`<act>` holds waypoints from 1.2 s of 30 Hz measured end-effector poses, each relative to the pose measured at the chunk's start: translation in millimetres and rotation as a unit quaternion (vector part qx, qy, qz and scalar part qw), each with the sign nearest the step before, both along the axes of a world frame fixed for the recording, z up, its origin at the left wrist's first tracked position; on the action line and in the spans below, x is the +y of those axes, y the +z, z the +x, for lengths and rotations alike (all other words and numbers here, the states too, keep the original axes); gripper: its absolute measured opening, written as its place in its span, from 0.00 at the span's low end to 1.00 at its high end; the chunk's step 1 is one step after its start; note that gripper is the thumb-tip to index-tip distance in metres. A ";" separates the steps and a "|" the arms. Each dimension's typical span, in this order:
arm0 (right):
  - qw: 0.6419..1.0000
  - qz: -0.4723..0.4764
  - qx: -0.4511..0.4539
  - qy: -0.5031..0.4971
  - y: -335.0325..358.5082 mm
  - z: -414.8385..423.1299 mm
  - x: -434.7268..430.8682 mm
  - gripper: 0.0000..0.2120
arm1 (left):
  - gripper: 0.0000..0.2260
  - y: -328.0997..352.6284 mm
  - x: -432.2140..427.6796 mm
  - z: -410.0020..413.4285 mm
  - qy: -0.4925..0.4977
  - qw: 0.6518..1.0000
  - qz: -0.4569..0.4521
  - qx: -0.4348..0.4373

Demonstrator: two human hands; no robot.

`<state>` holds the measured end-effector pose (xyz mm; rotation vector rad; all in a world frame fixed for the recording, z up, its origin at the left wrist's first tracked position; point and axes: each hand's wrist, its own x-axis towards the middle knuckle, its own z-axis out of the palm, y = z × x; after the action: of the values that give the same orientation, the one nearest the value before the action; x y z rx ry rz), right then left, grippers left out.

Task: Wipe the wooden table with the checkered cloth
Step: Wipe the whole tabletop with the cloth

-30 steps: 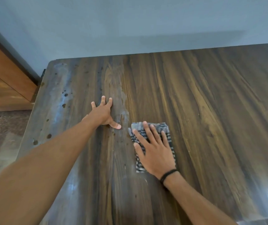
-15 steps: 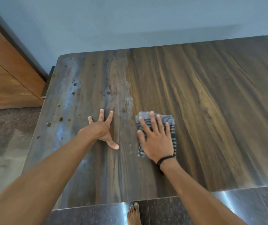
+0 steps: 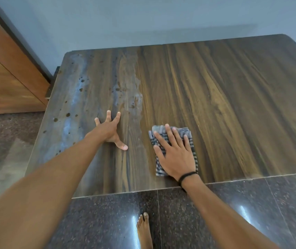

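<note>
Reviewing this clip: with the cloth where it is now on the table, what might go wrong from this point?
1. The checkered cloth lies under the flat right hand, close to the wooden table's near edge; a further pull toward the person may drag it off.
2. Dark spots and a pale film sit on either side of the left hand, which rests on the table; they may get smeared or missed.

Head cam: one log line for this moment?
right hand: flat on cloth | left hand: spread on table | spots: table's left part
</note>
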<state>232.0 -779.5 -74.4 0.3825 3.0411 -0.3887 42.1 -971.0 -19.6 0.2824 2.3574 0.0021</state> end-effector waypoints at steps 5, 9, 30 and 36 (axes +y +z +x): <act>0.996 0.003 0.028 0.090 -10.1 41.6 -23.3 0.27 | 0.71 -4.2 -2.8 0.9 -0.002 1.000 0.010 -0.002; 1.000 -0.001 -0.003 0.001 -2.7 21.2 8.4 0.27 | 0.70 -2.5 -1.0 1.3 0.006 1.000 0.008 0.010; 0.998 0.007 0.025 -0.059 -2.1 -90.7 -30.5 0.28 | 0.67 15.8 -8.5 -53.1 -0.007 0.998 -0.052 -0.028; 0.999 0.010 0.034 0.031 -5.3 -100.5 -5.5 0.27 | 0.69 4.8 -13.7 -56.2 -0.018 0.999 -0.034 -0.027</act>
<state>131.6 -785.0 -79.7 0.2818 3.1150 -0.3769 -14.1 -984.7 -14.8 0.2880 2.2924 -0.0874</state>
